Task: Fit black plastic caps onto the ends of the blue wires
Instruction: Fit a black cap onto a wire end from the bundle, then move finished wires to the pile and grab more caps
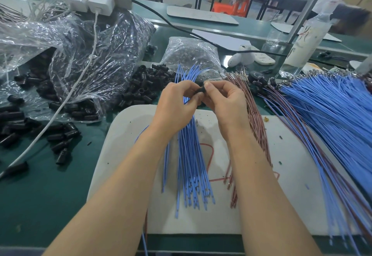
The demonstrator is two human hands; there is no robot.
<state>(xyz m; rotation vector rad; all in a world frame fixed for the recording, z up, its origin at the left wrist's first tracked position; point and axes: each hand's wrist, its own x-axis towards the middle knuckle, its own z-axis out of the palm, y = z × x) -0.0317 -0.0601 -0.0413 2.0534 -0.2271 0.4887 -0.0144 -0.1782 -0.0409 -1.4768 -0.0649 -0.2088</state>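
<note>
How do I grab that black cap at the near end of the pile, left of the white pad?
Pinch the black cap across its round middle, coming down from above. It lies on its side on the green table, at the edge of the scatter, so both long sides look free for your fingers.

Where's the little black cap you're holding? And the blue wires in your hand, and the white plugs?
black cap [198, 93]: head view, its visible dark side.
blue wires [191, 155]: head view, middle of the held bundle.
white plugs [100, 4]: head view, front of the nearer plug.

Nothing legible; red scrawl on the white mat is unreadable.
</note>
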